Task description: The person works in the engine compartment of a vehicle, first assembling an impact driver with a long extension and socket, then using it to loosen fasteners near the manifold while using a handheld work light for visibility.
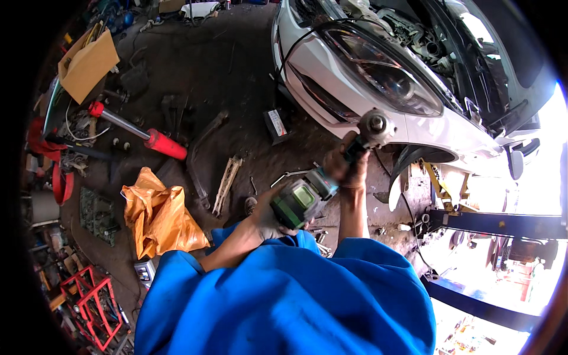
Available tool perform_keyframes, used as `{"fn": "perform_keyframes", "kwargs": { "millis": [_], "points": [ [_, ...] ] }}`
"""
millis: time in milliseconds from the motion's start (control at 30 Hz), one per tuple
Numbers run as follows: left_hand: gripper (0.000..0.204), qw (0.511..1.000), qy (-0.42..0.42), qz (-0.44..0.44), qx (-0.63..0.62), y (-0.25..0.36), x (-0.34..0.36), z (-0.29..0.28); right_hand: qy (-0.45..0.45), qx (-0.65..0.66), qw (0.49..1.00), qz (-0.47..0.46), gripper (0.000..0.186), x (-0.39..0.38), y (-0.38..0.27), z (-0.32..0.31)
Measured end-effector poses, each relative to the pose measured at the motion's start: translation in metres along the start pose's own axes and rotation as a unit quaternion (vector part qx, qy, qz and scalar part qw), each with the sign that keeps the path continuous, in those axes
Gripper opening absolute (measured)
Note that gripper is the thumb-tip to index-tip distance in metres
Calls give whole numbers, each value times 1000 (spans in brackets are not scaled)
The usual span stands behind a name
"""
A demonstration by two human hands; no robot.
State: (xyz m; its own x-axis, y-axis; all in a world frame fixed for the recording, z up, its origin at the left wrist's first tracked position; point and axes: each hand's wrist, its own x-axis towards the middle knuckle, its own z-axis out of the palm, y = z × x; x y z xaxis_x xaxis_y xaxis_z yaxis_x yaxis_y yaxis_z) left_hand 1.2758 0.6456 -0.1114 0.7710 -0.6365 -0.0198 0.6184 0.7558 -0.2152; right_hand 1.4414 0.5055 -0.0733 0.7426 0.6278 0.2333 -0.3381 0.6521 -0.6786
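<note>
Both my hands are on a cordless impact wrench (374,129) held in front of my body, its metal nose pointing up. My right hand (353,170) is wrapped round the handle just below the tool's head. At the other end sits a green and black battery (296,203), gripped from the side and below by my left hand (264,220). Part of the left fingers is hidden behind the battery. Beyond the tool stands a white car (331,71) with its hood up and its headlight (384,77) facing me.
A yellow-orange plastic bag (157,216) lies on the dark floor at the left, near a red cylinder jack (165,144). A small black box (275,126), a wrench (290,174) and metal parts are scattered about. Blue lift arms (503,225) reach in from the right.
</note>
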Motion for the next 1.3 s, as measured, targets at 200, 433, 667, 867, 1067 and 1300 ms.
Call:
{"fn": "perform_keyframes", "kwargs": {
  "millis": [200,433,667,867,1067,1300],
  "points": [
    [73,1000,-12,-24,-8,-4,-6,-42,15,-98,991,85,58,-18,5,11],
    [65,988,63,40,133,6,-24,-46,123,-143,982,22,53,-23,9,72],
    [34,831,265,279,401,20,-56,12,156,-67,982,81,37,-36,7,82],
    [31,789,342,254,444,3,-66,37,91,70,984,137,38,-65,9,99],
    [24,783,318,236,480,-32,-76,47,129,45,974,178,35,-82,8,124],
    [27,715,343,335,509,-17,-64,59,112,-24,976,186,42,-60,1,132]
  ]
}}
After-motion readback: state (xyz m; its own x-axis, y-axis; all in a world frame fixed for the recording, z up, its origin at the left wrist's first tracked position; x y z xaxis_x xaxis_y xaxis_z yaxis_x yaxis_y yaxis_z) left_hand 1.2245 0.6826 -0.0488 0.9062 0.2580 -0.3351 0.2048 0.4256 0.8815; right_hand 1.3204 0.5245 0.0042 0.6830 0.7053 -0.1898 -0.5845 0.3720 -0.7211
